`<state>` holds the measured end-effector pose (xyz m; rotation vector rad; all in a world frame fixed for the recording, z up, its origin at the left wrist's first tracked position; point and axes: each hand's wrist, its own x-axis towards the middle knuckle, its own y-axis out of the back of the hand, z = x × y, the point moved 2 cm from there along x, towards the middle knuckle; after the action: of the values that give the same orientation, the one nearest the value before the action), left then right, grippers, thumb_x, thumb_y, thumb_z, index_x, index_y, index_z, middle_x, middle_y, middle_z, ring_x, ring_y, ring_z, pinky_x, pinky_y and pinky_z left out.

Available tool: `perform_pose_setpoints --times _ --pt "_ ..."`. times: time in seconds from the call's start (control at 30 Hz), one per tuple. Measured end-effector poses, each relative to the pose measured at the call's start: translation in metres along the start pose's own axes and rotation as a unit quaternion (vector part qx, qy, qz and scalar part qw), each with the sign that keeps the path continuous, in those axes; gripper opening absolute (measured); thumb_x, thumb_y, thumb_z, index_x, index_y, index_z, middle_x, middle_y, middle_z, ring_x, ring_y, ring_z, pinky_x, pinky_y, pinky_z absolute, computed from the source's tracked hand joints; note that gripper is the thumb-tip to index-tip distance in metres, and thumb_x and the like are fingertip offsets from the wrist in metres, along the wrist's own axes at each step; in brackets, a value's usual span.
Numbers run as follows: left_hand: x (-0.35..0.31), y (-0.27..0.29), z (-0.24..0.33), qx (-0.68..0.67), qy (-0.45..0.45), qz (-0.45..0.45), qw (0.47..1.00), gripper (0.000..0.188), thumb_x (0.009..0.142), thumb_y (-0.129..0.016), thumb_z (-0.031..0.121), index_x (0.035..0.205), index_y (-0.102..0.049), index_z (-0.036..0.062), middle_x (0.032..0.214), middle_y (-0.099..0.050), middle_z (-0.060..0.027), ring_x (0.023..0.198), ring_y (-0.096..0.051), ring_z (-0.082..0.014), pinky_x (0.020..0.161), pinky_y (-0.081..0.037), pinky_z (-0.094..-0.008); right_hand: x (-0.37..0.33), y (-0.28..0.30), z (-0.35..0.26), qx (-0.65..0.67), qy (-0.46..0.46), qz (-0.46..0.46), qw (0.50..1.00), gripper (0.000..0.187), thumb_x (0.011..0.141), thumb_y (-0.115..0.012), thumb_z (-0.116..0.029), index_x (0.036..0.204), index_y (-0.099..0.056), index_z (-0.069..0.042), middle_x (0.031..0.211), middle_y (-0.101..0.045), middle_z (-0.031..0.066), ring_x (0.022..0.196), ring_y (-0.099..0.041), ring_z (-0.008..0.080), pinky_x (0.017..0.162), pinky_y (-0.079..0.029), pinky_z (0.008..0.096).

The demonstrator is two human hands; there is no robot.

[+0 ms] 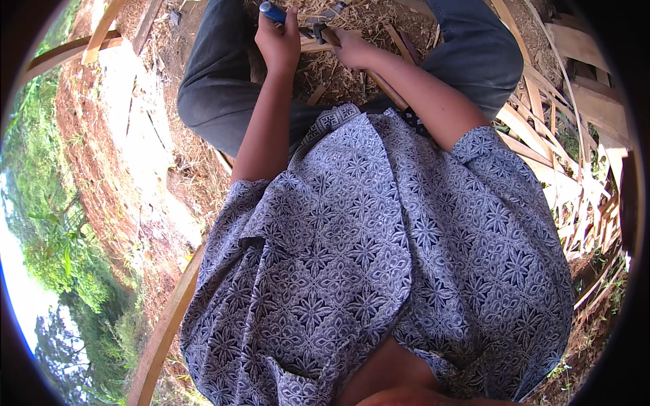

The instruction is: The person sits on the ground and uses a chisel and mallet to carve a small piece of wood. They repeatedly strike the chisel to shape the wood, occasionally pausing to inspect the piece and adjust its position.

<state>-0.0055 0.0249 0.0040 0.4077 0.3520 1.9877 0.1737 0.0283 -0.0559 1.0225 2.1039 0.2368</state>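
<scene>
My left hand [279, 42] is closed round a blue-handled tool [273, 12], whose blue end sticks up past the thumb. A dark shaft runs from that fist toward the right, and its kind is not clear. My right hand [349, 49] grips a hammer [319, 31] close under its dark metal head. The wooden handle [388, 89] slants back beneath my right forearm toward my lap. The head and the dark shaft meet or overlap between my hands; I cannot tell if they touch. A pale wood piece [317, 46] lies below them.
My bent legs [220, 88] frame ground strewn with wood shavings [332, 71]. Split wood strips [542, 145] are heaped at the right, beside stacked boards [599, 111]. One long curved strip [166, 331] stands at the lower left. Bare earth [101, 149] and greenery [64, 257] lie further left.
</scene>
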Motion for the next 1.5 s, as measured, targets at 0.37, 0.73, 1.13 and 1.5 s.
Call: perform_pose_setpoints --times 0.37,0.73,1.13,1.5 --pt "0.0 -0.003 -0.003 0.038 -0.004 0.016 0.999 0.038 0.096 -0.075 0.019 0.118 -0.061 -0.0086 0.083 -0.069 -0.0125 0.074 -0.062 -0.0135 0.066 -0.053 -0.033 0.006 -0.003 0.005 -0.014 0.014 0.019 1.0 0.055 0.099 -0.056 -0.023 0.149 -0.04 -0.005 0.101 -0.072 0.024 0.081 -0.073 0.0349 0.069 -0.056 0.0456" --pt "0.008 -0.01 0.008 0.035 -0.096 -0.056 0.993 0.029 0.093 -0.078 0.021 0.09 -0.056 0.0023 0.075 -0.065 -0.0123 0.067 -0.064 -0.0233 0.064 -0.053 -0.0368 -0.014 0.032 -0.005 0.086 0.01 0.045 0.995 0.052 0.102 -0.056 -0.032 0.146 -0.047 -0.006 0.089 -0.07 0.014 0.063 -0.068 0.0238 0.056 -0.053 0.0406" --pt "-0.001 -0.028 -0.006 0.071 -0.144 -0.03 0.987 0.034 0.088 -0.083 0.029 0.087 -0.063 0.0013 0.079 -0.07 -0.0154 0.074 -0.069 -0.0332 0.071 -0.054 -0.043 -0.1 0.122 -0.126 -0.081 0.287 0.22 0.929 0.055 0.103 -0.054 -0.021 0.151 -0.042 0.001 0.137 -0.059 0.0314 0.128 -0.059 0.044 0.106 -0.046 0.046" --pt "0.001 -0.022 0.004 0.07 -0.108 -0.053 0.99 0.033 0.089 -0.08 0.028 0.089 -0.063 -0.0009 0.083 -0.068 -0.0206 0.078 -0.066 -0.0413 0.071 -0.052 -0.0484 -0.09 0.121 -0.115 -0.057 0.204 0.102 0.972 0.058 0.101 -0.059 -0.029 0.151 -0.044 -0.004 0.13 -0.063 0.0306 0.121 -0.063 0.0447 0.101 -0.049 0.0478"
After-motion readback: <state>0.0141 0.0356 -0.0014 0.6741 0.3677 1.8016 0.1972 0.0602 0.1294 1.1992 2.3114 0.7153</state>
